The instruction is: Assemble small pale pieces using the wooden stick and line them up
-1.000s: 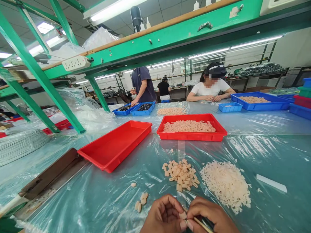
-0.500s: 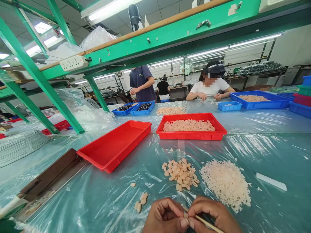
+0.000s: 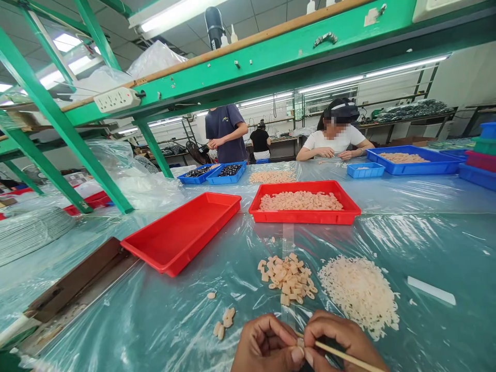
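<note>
At the bottom centre, my left hand [image 3: 267, 345] pinches a small beige piece [image 3: 299, 343] between thumb and fingertips. Close against it, my right hand [image 3: 341, 338] is closed on a thin wooden stick [image 3: 346, 356], whose tip reaches the piece. Fingertips of both hands nearly meet and partly hide the piece. Just beyond them lies a pile of beige pieces [image 3: 289, 279], with a heap of small white bits [image 3: 360, 292] to its right. A few beige pieces [image 3: 225, 323] lie left of my left hand.
Beyond the piles are an empty red tray [image 3: 182, 232] and a red tray of pale pieces [image 3: 304, 217]. A white strip [image 3: 431, 290] lies at right. A green shelf frame [image 3: 248, 67] crosses overhead. Two people work across the table, near blue trays [image 3: 414, 166].
Both hands have shifted slightly right, still together at the small piece. The stick has tilted a little. Across the table, the seated person's hands have come closer together.
</note>
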Motion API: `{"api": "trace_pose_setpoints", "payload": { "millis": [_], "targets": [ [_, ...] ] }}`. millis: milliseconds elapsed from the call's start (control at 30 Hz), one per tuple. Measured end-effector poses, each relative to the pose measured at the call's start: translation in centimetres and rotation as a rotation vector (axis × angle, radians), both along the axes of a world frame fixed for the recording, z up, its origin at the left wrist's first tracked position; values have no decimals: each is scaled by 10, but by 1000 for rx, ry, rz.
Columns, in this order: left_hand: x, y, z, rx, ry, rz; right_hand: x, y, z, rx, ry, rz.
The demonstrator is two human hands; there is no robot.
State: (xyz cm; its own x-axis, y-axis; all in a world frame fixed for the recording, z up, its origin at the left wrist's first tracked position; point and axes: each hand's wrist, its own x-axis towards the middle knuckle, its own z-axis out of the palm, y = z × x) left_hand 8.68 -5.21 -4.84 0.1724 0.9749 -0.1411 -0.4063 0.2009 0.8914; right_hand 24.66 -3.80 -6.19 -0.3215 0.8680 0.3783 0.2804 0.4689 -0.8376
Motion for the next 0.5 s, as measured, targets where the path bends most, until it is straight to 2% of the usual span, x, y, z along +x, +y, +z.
{"api": "trace_pose_setpoints", "payload": {
  "millis": [100, 200, 267, 333, 433, 500],
  "targets": [
    [-4, 3, 5, 37, 61, 122, 5, 1, 8, 34, -6, -21],
    [-10, 3, 5, 113, 205, 226, 16, 4, 17, 80, -100, -155],
    [-12, 1, 0, 135, 343, 155, 25, 7, 19, 136, -225, -283],
    [-11, -1, -6, 189, 528, 19, 37, 13, 18, 205, -363, -388],
    [-9, 0, -16, 393, 830, -180, 53, 24, 9, 323, -495, -519],
    [-8, 3, -21, 505, 940, -246, 61, 30, 5, 383, -517, -596]
  ]
}}
